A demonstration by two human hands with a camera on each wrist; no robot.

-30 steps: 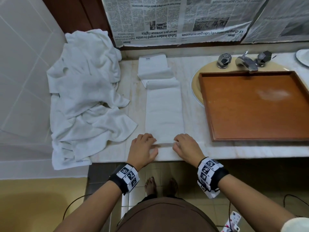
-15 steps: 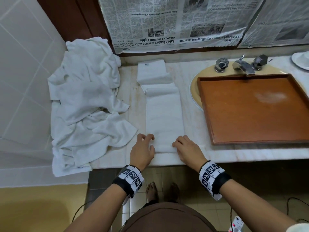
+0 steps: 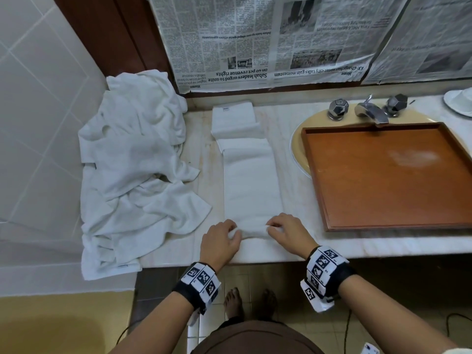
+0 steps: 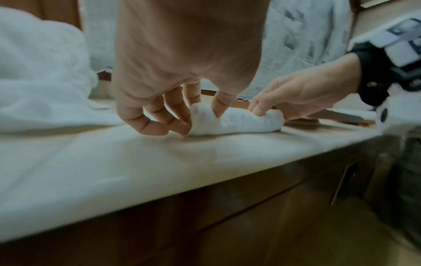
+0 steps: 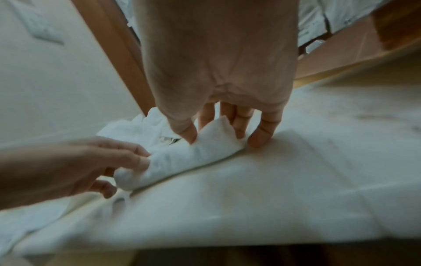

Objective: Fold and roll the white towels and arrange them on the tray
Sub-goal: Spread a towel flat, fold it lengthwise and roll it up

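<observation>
Towel: the long white folded terry towel (image 3: 251,180) lies flat on your pale marble worktop (image 3: 293,241), its long axis running straight away from you toward the wall, with its far end doubled over in a loose fold.
Roll: the near end is curled into a short, low roll (image 4: 237,119) lying crosswise to that long axis, just back from the worktop's front edge.
Left grip: your left hand (image 3: 221,242) has thumb and curled fingers pinching the roll's left end.
Right grip: your right hand (image 3: 288,232) grasps the right end the same way, thumb on the near side, fingers over the top.
Key relation: the unrolled length lies directly ahead of both hands, each equally near, so I judge the roll must travel forward, square to the strip, or it will cone.
Tray: the flat reddish-brown wooden tray (image 3: 316,180) sits over the basin to your right, well apart from the roll, with no towel on it.
Pile: the heap of crumpled white towels (image 3: 135,169) lies to your left, beside the strip.
Views: the wrist views show the thumbs dug into the roll and its uneven thickness; the head view alone shows the strip remaining and the tray.
</observation>
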